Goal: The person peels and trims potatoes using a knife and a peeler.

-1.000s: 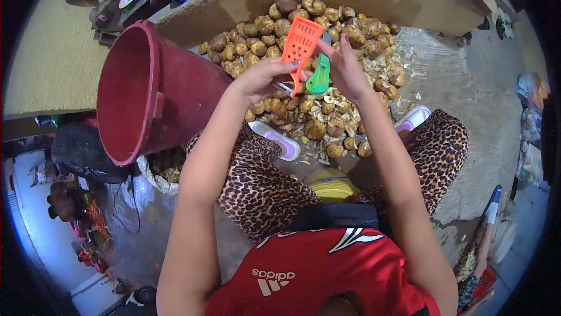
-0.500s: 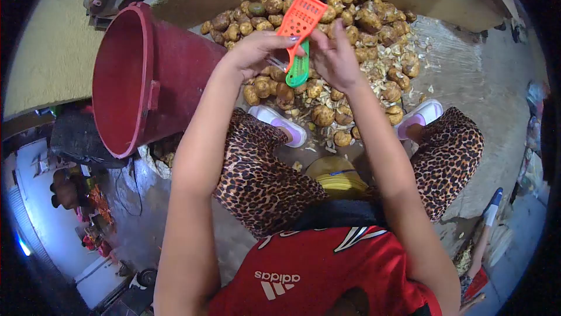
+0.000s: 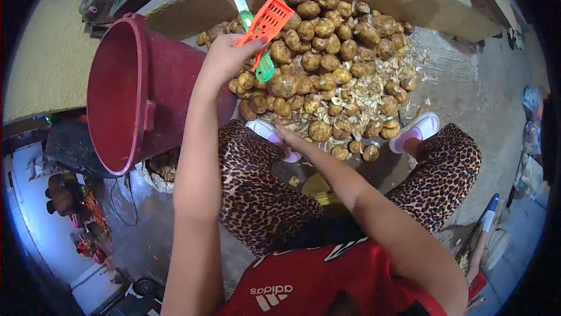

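My left hand (image 3: 229, 58) is closed on a flat orange grater (image 3: 270, 19) with slots and round holes. With it is a green-handled knife (image 3: 265, 68), its pale blade pointing up and away; the orange plastic covers its middle. Both are held above the near left part of a heap of brown, unpeeled potatoes (image 3: 318, 62). Down by my left knee and the white-and-lilac shoe is my right hand (image 3: 285, 134). Its fingers are too indistinct to make out.
A big maroon bucket (image 3: 143, 106) lies tipped on its side at the left, mouth toward the left. Pale peelings (image 3: 365, 97) are strewn over the near right of the heap. A low wall (image 3: 403, 0) runs behind it. Another person's arm (image 3: 479, 246) shows at lower right.
My left hand has moved left with the grater and knife; the knife's blade now shows. My right hand has left the tools and dropped toward my left knee.
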Demonstrator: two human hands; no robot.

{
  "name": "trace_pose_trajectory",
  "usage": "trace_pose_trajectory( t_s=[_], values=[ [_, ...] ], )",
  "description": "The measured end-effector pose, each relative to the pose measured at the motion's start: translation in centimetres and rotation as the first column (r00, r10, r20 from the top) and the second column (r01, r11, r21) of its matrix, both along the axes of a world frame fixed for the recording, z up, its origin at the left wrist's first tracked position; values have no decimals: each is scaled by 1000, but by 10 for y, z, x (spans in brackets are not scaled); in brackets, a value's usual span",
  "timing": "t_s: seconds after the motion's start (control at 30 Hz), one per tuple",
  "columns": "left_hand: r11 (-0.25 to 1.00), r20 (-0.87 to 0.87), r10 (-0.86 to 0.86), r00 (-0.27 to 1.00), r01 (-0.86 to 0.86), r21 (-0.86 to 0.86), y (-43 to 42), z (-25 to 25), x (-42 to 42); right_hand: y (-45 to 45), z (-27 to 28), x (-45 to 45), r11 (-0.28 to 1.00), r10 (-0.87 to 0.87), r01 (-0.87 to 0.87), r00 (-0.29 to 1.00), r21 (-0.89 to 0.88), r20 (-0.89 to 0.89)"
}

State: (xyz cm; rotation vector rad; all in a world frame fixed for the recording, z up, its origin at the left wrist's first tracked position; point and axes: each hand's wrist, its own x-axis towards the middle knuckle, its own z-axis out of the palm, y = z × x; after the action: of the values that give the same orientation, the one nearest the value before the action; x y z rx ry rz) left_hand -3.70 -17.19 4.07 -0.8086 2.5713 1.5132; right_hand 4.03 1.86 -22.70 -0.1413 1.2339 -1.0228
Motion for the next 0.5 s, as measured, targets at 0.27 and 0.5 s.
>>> trace_pose_trajectory(
  t_s=[0.27, 0.5],
  values=[
    [999, -54, -26, 998, 24, -41, 2, 8, -1, -30, -6, 23, 973, 50, -73, 993, -217, -111],
    [999, -72, 21, 997, -23, -28, 5, 18, -2, -49, 40, 3, 906, 421, -408, 835, 115, -355]
  ],
)
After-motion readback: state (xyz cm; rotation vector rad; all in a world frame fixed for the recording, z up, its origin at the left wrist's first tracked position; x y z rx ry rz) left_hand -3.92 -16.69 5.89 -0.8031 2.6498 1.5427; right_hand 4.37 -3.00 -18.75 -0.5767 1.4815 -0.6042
